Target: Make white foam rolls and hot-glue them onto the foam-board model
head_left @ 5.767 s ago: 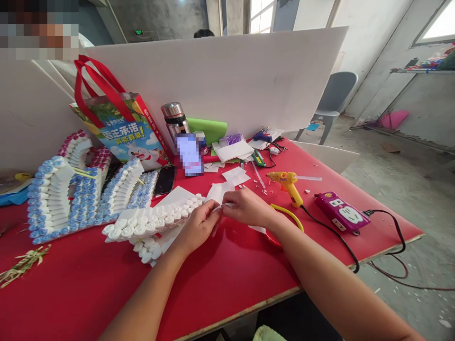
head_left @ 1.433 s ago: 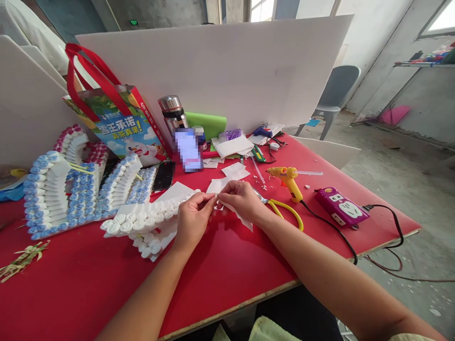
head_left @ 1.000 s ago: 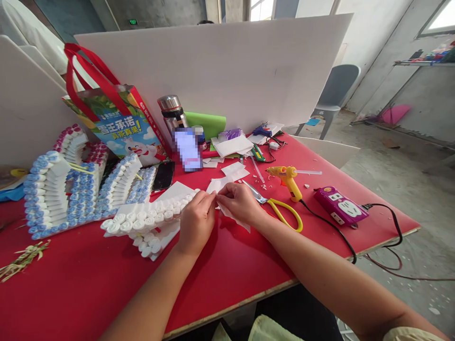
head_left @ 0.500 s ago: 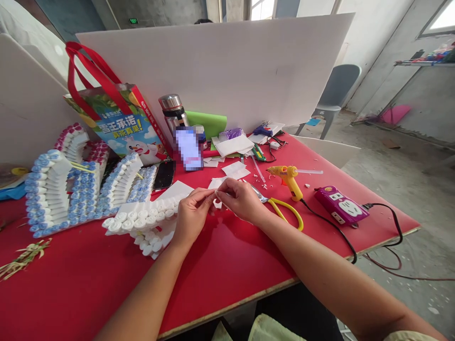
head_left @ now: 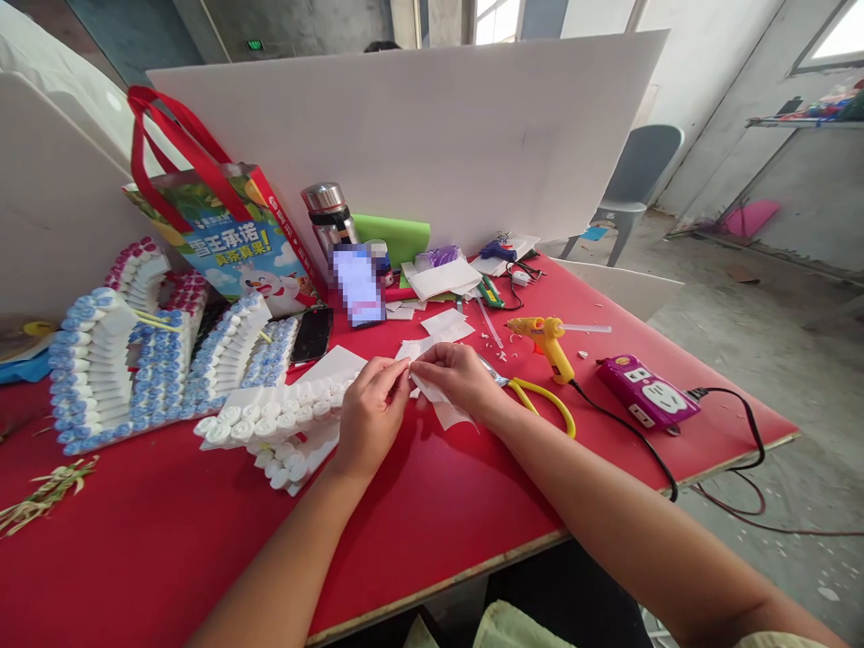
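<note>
My left hand (head_left: pixel 373 407) and my right hand (head_left: pixel 459 376) meet above the red table, thumbs and forefingers pinched together. Between them is a thin white piece of paper (head_left: pixel 451 415), which hangs out below my right fingers. Its upper end is hidden in the fingertips. Left of my left hand stands a white stepped piece covered in rolled paper rosettes (head_left: pixel 270 418). Yellow-handled scissors (head_left: pixel 571 416) lie beside my right wrist, their blades partly hidden behind it. More white paper sheets (head_left: pixel 447 324) lie just beyond the hands.
A yellow glue gun (head_left: pixel 550 342) is wired toward a purple power box (head_left: pixel 648 396) on the right. Blue-and-white rosette pieces (head_left: pixel 98 369), a gift bag (head_left: pixel 236 234), a phone (head_left: pixel 311 335) and a steel flask (head_left: pixel 328 216) stand or lie at the left and back.
The white paper has come into fuller view, hanging below my right hand. My fingers have shifted slightly and stay pinched together; the things on the table stay put.
</note>
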Demonstrator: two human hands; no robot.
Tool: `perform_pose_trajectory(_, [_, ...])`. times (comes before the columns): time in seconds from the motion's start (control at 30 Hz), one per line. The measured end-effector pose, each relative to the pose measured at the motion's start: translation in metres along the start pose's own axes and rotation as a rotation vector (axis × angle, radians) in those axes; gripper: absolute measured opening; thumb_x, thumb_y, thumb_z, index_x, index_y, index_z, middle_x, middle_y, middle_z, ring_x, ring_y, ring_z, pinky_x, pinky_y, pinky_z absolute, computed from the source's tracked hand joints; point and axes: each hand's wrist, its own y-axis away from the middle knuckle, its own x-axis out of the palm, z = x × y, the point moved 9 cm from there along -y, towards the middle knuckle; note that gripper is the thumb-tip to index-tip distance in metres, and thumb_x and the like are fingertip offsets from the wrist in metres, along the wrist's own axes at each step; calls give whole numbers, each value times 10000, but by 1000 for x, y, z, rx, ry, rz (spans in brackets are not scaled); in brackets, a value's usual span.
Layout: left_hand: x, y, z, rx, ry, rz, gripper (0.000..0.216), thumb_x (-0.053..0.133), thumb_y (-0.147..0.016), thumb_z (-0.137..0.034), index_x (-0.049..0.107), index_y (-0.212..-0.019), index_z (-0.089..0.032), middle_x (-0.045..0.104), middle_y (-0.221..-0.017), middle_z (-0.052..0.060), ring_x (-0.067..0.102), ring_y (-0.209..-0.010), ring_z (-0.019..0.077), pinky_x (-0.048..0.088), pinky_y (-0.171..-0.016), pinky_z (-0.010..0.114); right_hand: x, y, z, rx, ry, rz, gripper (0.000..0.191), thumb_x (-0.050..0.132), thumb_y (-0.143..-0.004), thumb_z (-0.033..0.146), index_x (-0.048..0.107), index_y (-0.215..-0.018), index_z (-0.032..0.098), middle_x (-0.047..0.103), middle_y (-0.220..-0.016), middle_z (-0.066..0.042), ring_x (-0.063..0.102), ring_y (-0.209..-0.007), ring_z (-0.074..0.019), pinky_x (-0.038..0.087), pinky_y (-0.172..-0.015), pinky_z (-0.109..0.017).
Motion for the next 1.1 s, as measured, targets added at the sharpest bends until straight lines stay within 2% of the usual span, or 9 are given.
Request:
perform_pose_trajectory(0.1, [1,1,-1,20,-49,0,224,530,-951,-158,683,-1116,-159,676,-951,75,647,-850,167,508,-800,285,-1,0,-1,-13,51,-16,148,642,-823,249,542,-733,189,667,-585,12,667,-497,-167,486,-475,-238])
perform_pose_trajectory(0.3, [7,1,1,-5,-52,76,225,519,-957,-166,698,-1089,-136,666,-906,79,633,-799,173,495,-747,290,-8,-4,0,-171,327,-77,171,647,-808,321,607,-732,174,658,-640,-7,653,-597,-161,469,-514,-233])
perform_pose_trajectory(0.47, [3,0,1,-37,105,67,238,533,-952,-172,717,-1100,-143,677,-955,90,640,-842,167,503,-778,277,-7,-3,-1,-128,172,-50,184,643,-810,338,579,-750,177,666,-667,-6,659,-589,-165,495,-529,-252])
perform_pose_trajectory(0.57, [1,-1,7,-120,225,57,223,564,-945,-221,741,-1074,-175,681,-970,80,643,-822,157,516,-764,267,-3,-1,1,-84,71,-21,129,632,-802,277,559,-762,178,668,-661,-5,675,-570,-178,518,-536,-272])
perform_pose_trajectory(0.67, [8,2,23,-293,425,72,219,598,-932,-294,754,-1052,-198,670,-945,55,627,-699,129,527,-666,252,-1,0,6,-120,108,2,104,606,-824,267,556,-790,182,677,-671,-10,685,-601,-182,525,-562,-275])
perform_pose_trajectory(0.77, [17,7,37,-419,573,90,229,640,-905,-335,758,-1054,-209,652,-904,36,605,-642,119,518,-618,250,-1,2,13,-229,280,3,90,573,-864,273,567,-825,192,705,-720,-17,691,-666,-169,517,-608,-259])
perform_pose_trajectory(0.93, [18,9,40,-430,547,85,227,649,-898,-343,760,-1038,-203,629,-829,23,568,-643,112,474,-629,242,0,8,22,-331,527,-23,101,551,-901,271,581,-832,203,726,-754,-26,686,-658,-159,499,-610,-250])
perform_pose_trajectory(1.0, [17,9,39,-431,530,75,226,652,-895,-346,756,-1030,-197,630,-823,22,564,-650,113,466,-628,238,-1,8,22,-304,477,-21,122,574,-902,305,570,-829,208,729,-762,-30,692,-648,-165,505,-601,-253])
perform_pose_trajectory(1.1, [15,10,44,-487,546,35,237,668,-878,-371,747,-1008,-190,643,-813,22,550,-631,112,465,-612,235,-4,3,9,-83,155,26,241,573,-916,455,535,-873,221,741,-793,-41,709,-618,-194,508,-520,-261])
